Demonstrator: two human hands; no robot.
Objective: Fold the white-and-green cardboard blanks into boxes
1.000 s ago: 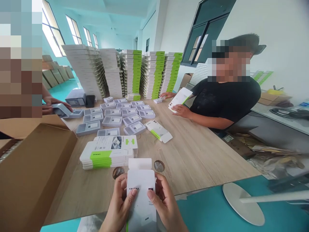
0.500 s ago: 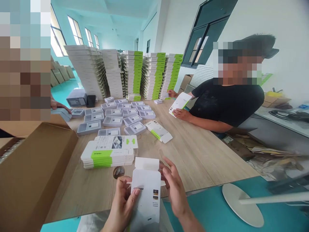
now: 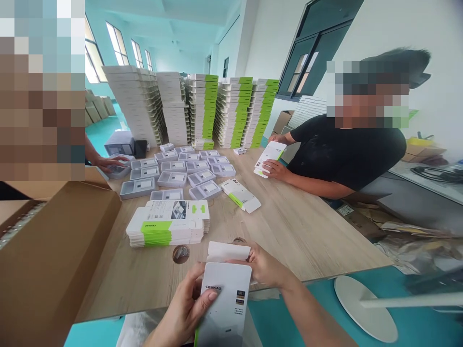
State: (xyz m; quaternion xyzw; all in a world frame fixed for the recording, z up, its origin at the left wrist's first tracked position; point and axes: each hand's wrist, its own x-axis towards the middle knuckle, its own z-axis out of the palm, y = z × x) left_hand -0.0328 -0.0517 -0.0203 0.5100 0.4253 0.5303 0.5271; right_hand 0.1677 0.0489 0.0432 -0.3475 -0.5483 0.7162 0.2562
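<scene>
My left hand [image 3: 186, 306] grips a white and green carton sleeve [image 3: 224, 303] by its left side, thumb on its face, at the table's near edge. My right hand [image 3: 265, 265] pinches the open top flap [image 3: 227, 251] of that same sleeve, fingers curled round it. Just beyond lies a stack of flat white and green cartons [image 3: 164, 231] on the wooden table [image 3: 304, 231]. A single folded carton [image 3: 241, 195] lies further out.
Several grey trays [image 3: 181, 173] cover the table's middle, with tall stacks of boxes [image 3: 202, 111] behind. A person in a black shirt [image 3: 343, 149] sits at right holding a carton. Another person's hand [image 3: 108, 164] reaches in at left. An open cardboard box [image 3: 47, 250] stands near left.
My right hand left the sleeve's face, swung up and now pinches the top flap, bending it forward. The left hand stays on the sleeve. The person at left reached onto the trays.
</scene>
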